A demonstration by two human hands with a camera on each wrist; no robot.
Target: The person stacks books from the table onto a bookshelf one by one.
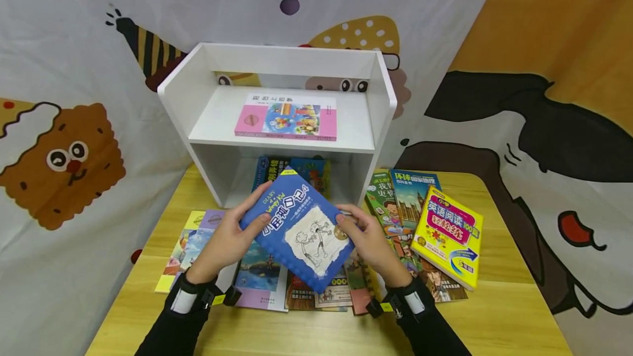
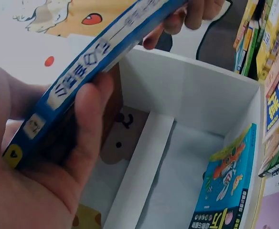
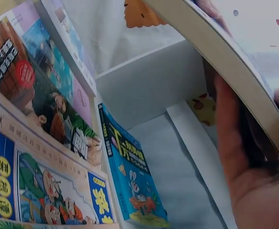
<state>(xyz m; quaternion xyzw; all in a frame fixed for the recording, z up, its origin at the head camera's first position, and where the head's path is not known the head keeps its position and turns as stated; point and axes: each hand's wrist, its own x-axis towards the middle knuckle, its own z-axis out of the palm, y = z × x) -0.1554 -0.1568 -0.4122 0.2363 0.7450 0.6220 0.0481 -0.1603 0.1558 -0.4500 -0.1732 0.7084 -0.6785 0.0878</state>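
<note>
A blue Diary of a Wimpy Kid book (image 1: 316, 240) is held tilted in the air in front of the white shelf, its cover facing up. My left hand (image 1: 232, 235) grips its left edge, thumb on the cover and fingers beneath. At the opposite edge my right hand (image 1: 368, 240) pinches it, thumb on the cover. The left wrist view shows the book's spine (image 2: 82, 67) between thumb and fingers; the right wrist view shows its page edges (image 3: 235, 71).
A white two-tier shelf (image 1: 198, 98) stands behind, with a pink book (image 1: 287, 120) flat on the upper tier and a blue book (image 3: 130, 167) in the lower one. Several books, including a yellow workbook (image 1: 447, 238), lie on the wooden table (image 1: 514, 279).
</note>
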